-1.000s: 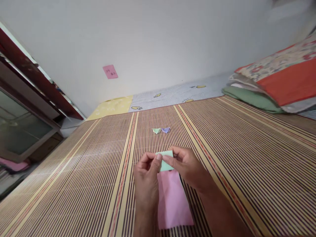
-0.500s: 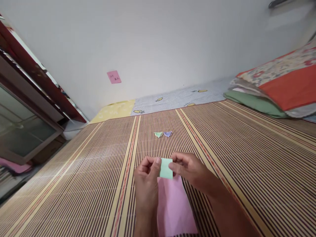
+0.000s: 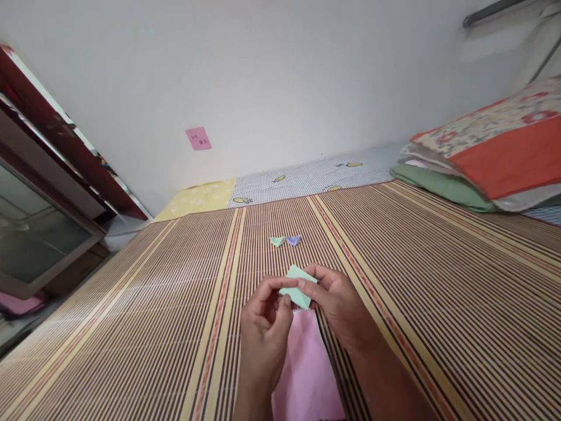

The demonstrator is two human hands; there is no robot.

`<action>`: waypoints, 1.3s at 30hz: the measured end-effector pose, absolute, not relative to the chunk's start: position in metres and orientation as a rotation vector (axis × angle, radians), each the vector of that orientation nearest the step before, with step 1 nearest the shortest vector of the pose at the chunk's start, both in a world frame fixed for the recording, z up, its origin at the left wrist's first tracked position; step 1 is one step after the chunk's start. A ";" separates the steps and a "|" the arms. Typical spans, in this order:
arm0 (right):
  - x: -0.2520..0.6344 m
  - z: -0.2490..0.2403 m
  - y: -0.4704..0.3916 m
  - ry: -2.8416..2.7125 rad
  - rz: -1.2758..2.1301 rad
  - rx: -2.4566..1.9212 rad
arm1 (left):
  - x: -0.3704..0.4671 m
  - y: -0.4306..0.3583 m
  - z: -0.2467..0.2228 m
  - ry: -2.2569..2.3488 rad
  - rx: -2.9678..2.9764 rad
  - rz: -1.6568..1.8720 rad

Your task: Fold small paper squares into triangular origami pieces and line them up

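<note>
A small light-green square of paper (image 3: 301, 297) is turned corner-up between my hands. My right hand (image 3: 337, 301) pinches its right side, thumb lying across the front and fingers behind. At its left corner is my left hand (image 3: 267, 321), fingers curled, with the index finger reaching across the paper and the thumb just below. Under both hands lies a pink sheet (image 3: 304, 368) on the striped mat (image 3: 175, 327). Farther off, a folded green paper triangle (image 3: 277, 241) and a folded purple paper triangle (image 3: 293, 240) lie side by side on the mat.
Folded bedding (image 3: 495, 164) in orange, floral and green is stacked at the far right. A pink note (image 3: 198, 138) is stuck to the white wall (image 3: 280, 76). A cabinet with a glass door (image 3: 39, 228) stands at the left, beyond the mat's edge.
The green paper has turned from sitting square to standing corner-up. My left thumb has come down off its front, and my left index finger now reaches across it. The view has shifted slightly.
</note>
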State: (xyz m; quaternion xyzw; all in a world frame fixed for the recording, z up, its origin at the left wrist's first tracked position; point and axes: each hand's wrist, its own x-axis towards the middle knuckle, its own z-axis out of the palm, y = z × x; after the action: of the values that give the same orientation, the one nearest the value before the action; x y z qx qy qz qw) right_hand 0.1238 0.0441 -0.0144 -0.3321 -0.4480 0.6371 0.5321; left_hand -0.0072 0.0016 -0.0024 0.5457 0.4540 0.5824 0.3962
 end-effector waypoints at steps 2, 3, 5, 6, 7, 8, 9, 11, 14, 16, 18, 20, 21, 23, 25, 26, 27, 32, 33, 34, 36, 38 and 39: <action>0.124 -0.013 0.043 -1.086 1.531 -0.776 | -0.010 0.003 -0.003 1.109 1.357 1.487; 0.124 -0.013 0.043 -1.100 1.532 -0.759 | -0.012 0.004 -0.004 1.090 1.344 1.495; 0.125 -0.012 0.043 -1.126 1.509 -0.719 | -0.014 0.005 -0.005 1.080 1.320 1.505; 0.127 -0.012 0.043 -1.139 1.489 -0.696 | -0.016 0.005 -0.005 1.087 1.309 1.509; 0.129 -0.011 0.043 -1.155 1.471 -0.676 | -0.017 0.005 -0.005 1.094 1.298 1.513; 0.131 -0.011 0.043 -1.180 1.461 -0.661 | -0.019 0.005 -0.005 1.091 1.291 1.513; 0.135 -0.010 0.042 -1.213 1.461 -0.652 | -0.021 0.005 -0.005 1.078 1.286 1.508; 0.142 -0.008 0.042 -1.293 1.485 -0.645 | -0.024 0.005 -0.005 1.035 1.274 1.501; 0.149 -0.006 0.041 -1.340 1.534 -0.603 | -0.027 0.004 -0.005 0.988 1.255 1.488; 0.151 -0.006 0.041 -1.338 1.553 -0.575 | -0.028 0.004 -0.005 0.962 1.261 1.487; 0.151 -0.005 0.041 -1.343 1.547 -0.577 | -0.029 0.004 -0.004 0.947 1.275 1.483; 0.151 -0.005 0.040 -1.362 1.529 -0.598 | -0.029 0.004 -0.002 0.949 1.282 1.490; 0.151 -0.004 0.040 -1.376 1.515 -0.611 | -0.029 0.004 -0.001 0.957 1.284 1.492; 0.152 -0.002 0.039 -1.406 1.480 -0.634 | -0.029 0.003 0.000 0.975 1.289 1.492; 0.153 0.000 0.038 -1.428 1.453 -0.644 | -0.029 0.003 0.001 0.986 1.301 1.485; 0.154 0.000 0.038 -1.435 1.442 -0.641 | -0.029 0.002 0.001 0.988 1.306 1.480; 0.155 0.001 0.038 -1.444 1.435 -0.640 | -0.029 0.002 0.001 0.987 1.312 1.474; 0.157 0.000 0.040 -1.501 1.389 -0.655 | -0.031 0.000 0.002 0.985 1.364 1.437; 0.157 0.000 0.041 -1.506 1.381 -0.647 | -0.031 0.000 0.003 0.986 1.374 1.434; 0.157 0.000 0.041 -1.508 1.374 -0.639 | -0.030 0.000 0.003 0.987 1.379 1.435; 0.158 0.000 0.041 -1.515 1.364 -0.639 | -0.030 0.000 0.004 0.987 1.381 1.434; 0.158 0.000 0.040 -1.525 1.354 -0.646 | -0.030 0.000 0.005 0.986 1.376 1.429; 0.158 0.001 0.040 -1.531 1.349 -0.650 | -0.030 0.000 0.005 0.990 1.373 1.428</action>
State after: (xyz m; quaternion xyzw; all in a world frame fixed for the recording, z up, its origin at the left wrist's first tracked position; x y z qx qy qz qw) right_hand 0.1585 0.0403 0.0009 -0.2663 -0.6275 0.5528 0.4793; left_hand -0.0296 -0.0003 0.0049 0.5546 0.3998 0.5769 0.4469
